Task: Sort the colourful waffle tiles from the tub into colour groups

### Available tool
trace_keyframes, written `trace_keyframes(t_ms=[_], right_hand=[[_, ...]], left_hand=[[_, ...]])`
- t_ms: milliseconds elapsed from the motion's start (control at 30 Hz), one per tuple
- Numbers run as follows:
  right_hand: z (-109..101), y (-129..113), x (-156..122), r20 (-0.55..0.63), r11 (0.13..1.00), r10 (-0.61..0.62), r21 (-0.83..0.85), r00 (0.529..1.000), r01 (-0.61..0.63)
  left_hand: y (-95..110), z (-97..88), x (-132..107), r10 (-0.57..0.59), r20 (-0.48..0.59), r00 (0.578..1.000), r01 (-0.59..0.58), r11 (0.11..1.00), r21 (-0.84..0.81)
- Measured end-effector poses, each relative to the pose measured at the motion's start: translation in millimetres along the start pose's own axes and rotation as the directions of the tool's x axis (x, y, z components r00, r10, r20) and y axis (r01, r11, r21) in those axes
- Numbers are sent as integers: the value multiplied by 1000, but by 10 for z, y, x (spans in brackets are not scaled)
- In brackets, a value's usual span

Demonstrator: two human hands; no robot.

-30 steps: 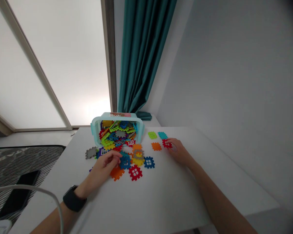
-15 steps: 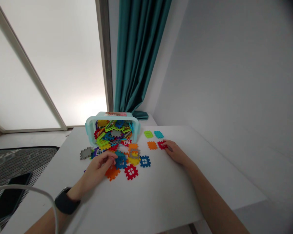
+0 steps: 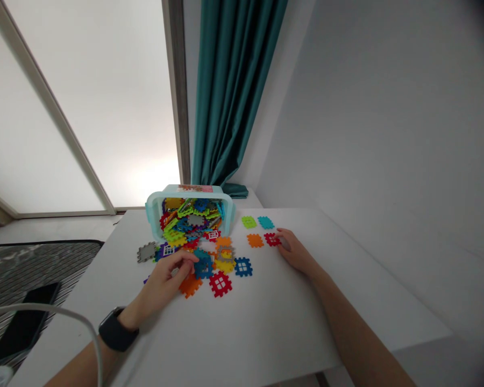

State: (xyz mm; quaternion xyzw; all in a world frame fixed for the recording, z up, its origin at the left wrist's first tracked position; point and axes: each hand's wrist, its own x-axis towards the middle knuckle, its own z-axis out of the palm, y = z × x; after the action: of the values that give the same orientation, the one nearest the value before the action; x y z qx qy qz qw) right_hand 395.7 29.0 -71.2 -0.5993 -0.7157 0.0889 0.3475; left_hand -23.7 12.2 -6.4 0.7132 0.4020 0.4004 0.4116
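My left hand (image 3: 165, 285) hovers low over a loose heap of interlocking plastic waffle blocks, its curled fingers beside a blue block (image 3: 204, 267). I cannot tell whether it holds a piece. My right hand (image 3: 294, 253) rests on the table, fingertips touching a small red block (image 3: 272, 239). An orange block (image 3: 255, 240) lies just beyond them, with green (image 3: 249, 221) and teal (image 3: 265, 222) blocks further back. A pale aqua plastic bin (image 3: 153, 215) lies tipped on its side, its open mouth facing me and full of blocks.
The white table (image 3: 266, 317) ends in a near corner at right, beside a grey wall. To the left of it lie a black phone (image 3: 24, 322) and a white cable (image 3: 44, 307) on a striped mat. A teal curtain (image 3: 229, 91) hangs behind.
The view has shifted slightly. Both hands and the blocks keep nearly the same places, and no block has visibly been moved.
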Motion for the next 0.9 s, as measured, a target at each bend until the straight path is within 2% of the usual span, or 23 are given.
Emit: trace_keyframes(t_ms=[100,167,267,333,467,533,600,700,900], right_hand=[[10,-140,20,-67,1000,9,-3,998,-9],[49,-338,53,-101,1000,-4,2,995,4],[165,-771,120,10,993,-88,74,996,87],[276,-1097,176,97,979,-173,127,980,160],[568,-1657,317,238,944,-322,156,917,291],[731,-1836,385,238,921,-385,163,892,354],[882,-1937,431,223,913,-407,135,886,385],[1036,-1964,428,179,918,-396,56,901,393],[1072,-1899,238,121,906,-424,55,898,420]], left_hand=[[5,-27,2,48,0,999,-47,995,92],[0,-60,17,83,13,996,-84,984,160],[-43,-157,58,145,21,989,-145,953,268],[-95,-261,89,198,17,980,-191,918,348],[-213,-514,137,302,26,953,-269,804,531],[-257,-625,151,318,26,948,-268,750,604],[-289,-701,159,322,20,947,-255,708,659],[-326,-732,168,318,15,948,-233,662,712],[-394,-594,188,328,-5,945,-192,566,802]])
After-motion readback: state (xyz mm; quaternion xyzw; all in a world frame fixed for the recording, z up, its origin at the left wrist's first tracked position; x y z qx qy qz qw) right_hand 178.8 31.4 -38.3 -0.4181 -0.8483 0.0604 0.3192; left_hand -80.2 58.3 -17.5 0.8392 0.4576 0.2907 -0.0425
